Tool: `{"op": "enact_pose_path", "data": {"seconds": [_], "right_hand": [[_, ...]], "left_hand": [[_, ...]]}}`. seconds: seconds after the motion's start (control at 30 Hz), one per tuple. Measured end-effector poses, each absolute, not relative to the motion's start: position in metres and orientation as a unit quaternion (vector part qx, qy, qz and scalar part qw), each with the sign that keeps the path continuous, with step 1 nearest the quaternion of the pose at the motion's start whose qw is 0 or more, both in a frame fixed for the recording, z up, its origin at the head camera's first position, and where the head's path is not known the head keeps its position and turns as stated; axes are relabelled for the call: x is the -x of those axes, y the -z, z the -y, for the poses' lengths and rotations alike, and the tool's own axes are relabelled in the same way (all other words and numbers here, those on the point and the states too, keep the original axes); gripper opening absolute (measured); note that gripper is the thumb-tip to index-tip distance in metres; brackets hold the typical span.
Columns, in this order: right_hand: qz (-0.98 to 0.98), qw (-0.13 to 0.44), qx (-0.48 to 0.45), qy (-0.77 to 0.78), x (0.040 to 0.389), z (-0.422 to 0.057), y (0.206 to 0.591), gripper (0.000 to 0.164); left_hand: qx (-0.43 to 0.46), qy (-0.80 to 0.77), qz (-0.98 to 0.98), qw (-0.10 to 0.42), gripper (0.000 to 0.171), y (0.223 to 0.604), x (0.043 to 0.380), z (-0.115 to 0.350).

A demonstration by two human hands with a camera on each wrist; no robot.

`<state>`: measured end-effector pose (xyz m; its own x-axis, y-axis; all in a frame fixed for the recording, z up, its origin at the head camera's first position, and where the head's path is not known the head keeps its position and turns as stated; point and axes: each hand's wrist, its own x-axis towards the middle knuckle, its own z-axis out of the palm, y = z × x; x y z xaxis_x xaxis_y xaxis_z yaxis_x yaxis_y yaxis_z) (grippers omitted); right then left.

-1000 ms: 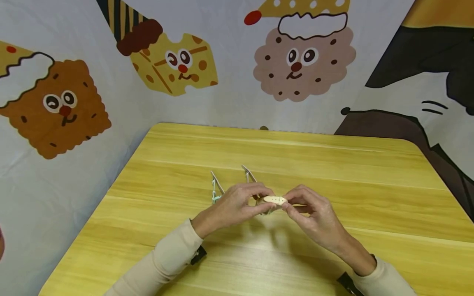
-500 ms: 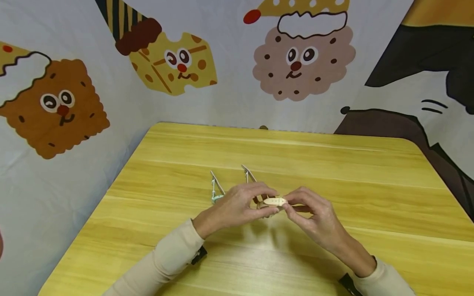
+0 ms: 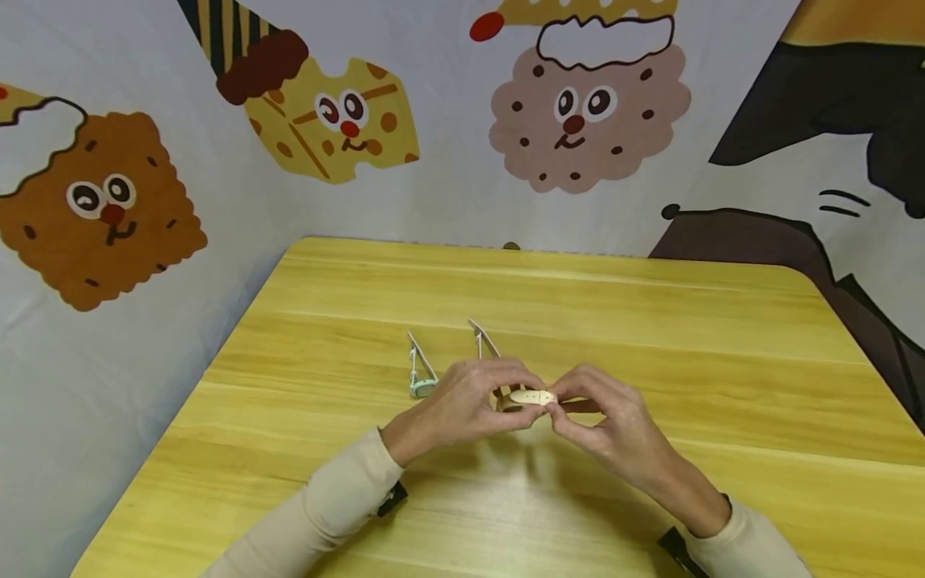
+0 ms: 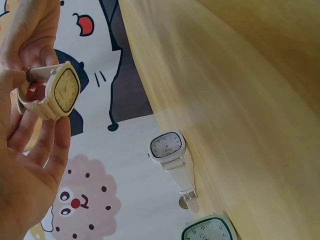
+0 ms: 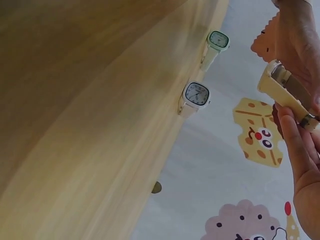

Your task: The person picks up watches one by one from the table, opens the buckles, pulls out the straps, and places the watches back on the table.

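A cream wristwatch is held up above the table between both hands, its strap closed into a loop. In the head view the holed strap faces up between the fingertips. My left hand grips the watch at the case side, fingers behind and thumb in front. With thumb and forefinger my right hand pinches the strap near the buckle, seen as metal in the right wrist view. A mint green watch stands left of the hands. Beside it is a white watch, partly hidden behind the left hand in the head view.
The wooden table has rounded far corners. Behind it hangs a white cloth printed with cartoon biscuits and cheese. A dark strap piece hangs under the left sleeve, another by the right.
Both hands stay on the cream watch, sinking slightly with it. The fingertips shift along the strap. The head view tilts a little, and more of the green watch shows.
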<state>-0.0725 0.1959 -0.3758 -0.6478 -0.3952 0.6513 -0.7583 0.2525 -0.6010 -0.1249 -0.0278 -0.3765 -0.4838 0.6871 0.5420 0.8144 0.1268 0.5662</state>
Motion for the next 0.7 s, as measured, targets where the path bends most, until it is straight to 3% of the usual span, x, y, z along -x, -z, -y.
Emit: {"op": "enact_pose_path", "data": {"seconds": [0.1,0.27,0.5,0.7], "right_hand": [[0.776,0.181,-0.365,-0.482,0.0723,-0.1946,0.3736,0.008],[0.774,0.163,-0.345,-0.505,0.0708,-0.1929,0.3718,0.026],[0.777,0.139,-0.317,-0.525,0.0692,-0.192,0.371,0.03],[0.775,0.158,-0.331,-0.514,0.0721,-0.1932,0.3723,0.034]], "left_hand": [[0.504,0.426,0.746,0.088,0.017,0.3754,0.1254,0.0273],[0.507,0.437,0.737,0.092,0.018,0.3731,0.1267,0.0281],[0.498,0.456,0.734,0.075,0.016,0.373,0.128,0.0306],[0.492,0.462,0.737,0.049,0.014,0.3709,0.1285,0.0332]]}}
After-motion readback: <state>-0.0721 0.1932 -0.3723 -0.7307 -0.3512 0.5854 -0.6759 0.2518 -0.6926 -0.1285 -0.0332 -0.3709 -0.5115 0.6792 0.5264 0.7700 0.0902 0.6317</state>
